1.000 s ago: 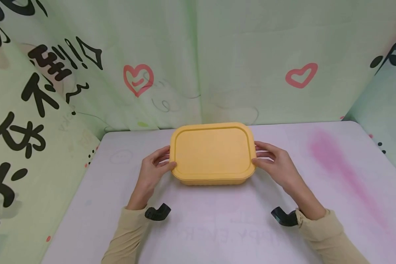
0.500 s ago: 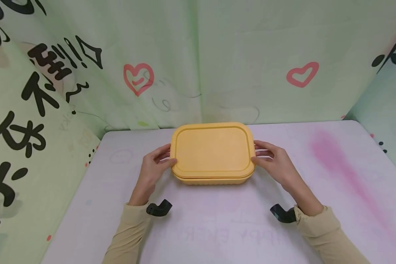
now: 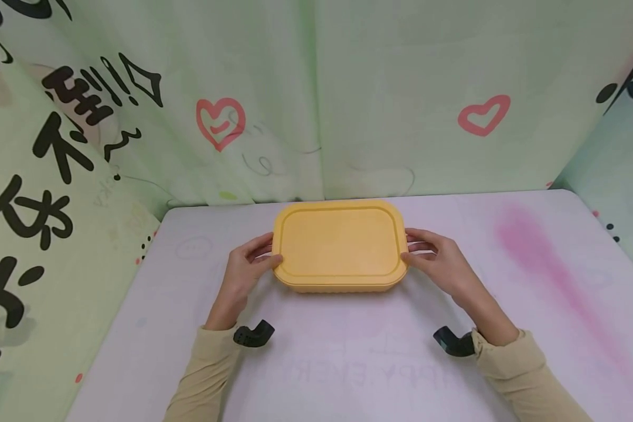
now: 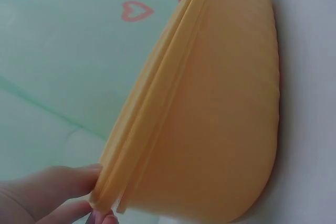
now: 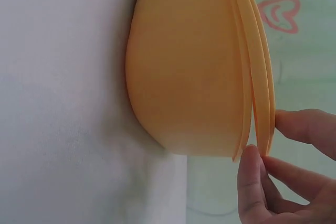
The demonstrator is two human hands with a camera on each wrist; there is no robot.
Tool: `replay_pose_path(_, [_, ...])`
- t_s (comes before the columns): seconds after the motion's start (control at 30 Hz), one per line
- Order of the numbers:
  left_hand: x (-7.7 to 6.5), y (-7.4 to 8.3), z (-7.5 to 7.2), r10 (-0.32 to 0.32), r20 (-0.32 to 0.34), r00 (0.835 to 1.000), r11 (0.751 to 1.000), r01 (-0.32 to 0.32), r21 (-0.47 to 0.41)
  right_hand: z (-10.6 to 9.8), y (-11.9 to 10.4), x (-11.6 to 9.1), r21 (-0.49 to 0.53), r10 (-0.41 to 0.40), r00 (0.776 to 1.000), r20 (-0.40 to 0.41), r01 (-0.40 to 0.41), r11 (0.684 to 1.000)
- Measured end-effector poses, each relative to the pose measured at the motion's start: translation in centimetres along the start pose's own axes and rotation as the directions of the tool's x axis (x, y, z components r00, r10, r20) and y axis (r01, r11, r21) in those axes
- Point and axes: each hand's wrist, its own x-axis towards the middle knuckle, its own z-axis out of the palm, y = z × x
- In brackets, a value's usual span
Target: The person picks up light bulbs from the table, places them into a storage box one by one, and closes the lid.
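A yellow rectangular lunch box [image 3: 343, 288] with rounded corners stands on the table, its matching lid [image 3: 340, 243] on top. My left hand [image 3: 245, 275] pinches the lid's left end, thumb on the upper edge, fingers beneath. At the opposite end my right hand [image 3: 443, 264] holds the lid likewise. In the right wrist view, a narrow gap shows between the lid [image 5: 265, 72] and the box's rim at the right end, with fingertips [image 5: 251, 177] below the lid. A small gap also shows beside the lid's left end in the left wrist view. The box's inside is hidden.
The white table [image 3: 348, 363] has a pink smear [image 3: 543, 264] on its right side and faint lettering in front. A pale green curtain [image 3: 380, 70] with hearts and black writing hangs behind and to the left.
The lid's far edge appears slightly lower and nearer than half a second ago, and less of the box's front shows below it. Both hands keep their hold with hardly any movement.
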Motion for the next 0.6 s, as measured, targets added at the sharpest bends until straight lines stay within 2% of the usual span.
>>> replay_pose_path(0.37, [0.1, -0.7, 0.2, -0.06, 0.008, 0.998, 0.998, 0.059, 0.036, 0.2, 0.8, 0.4, -0.025, -0.004, 1.0, 0.013, 0.004, 1.0])
replay_pose_path(0.6, [0.2, -1.1, 0.2, -0.072, 0.029, 0.997, 0.997, 0.072, 0.002, 0.4, 1.3, 0.6, -0.016, 0.023, 0.999, 0.028, -0.022, 1.0])
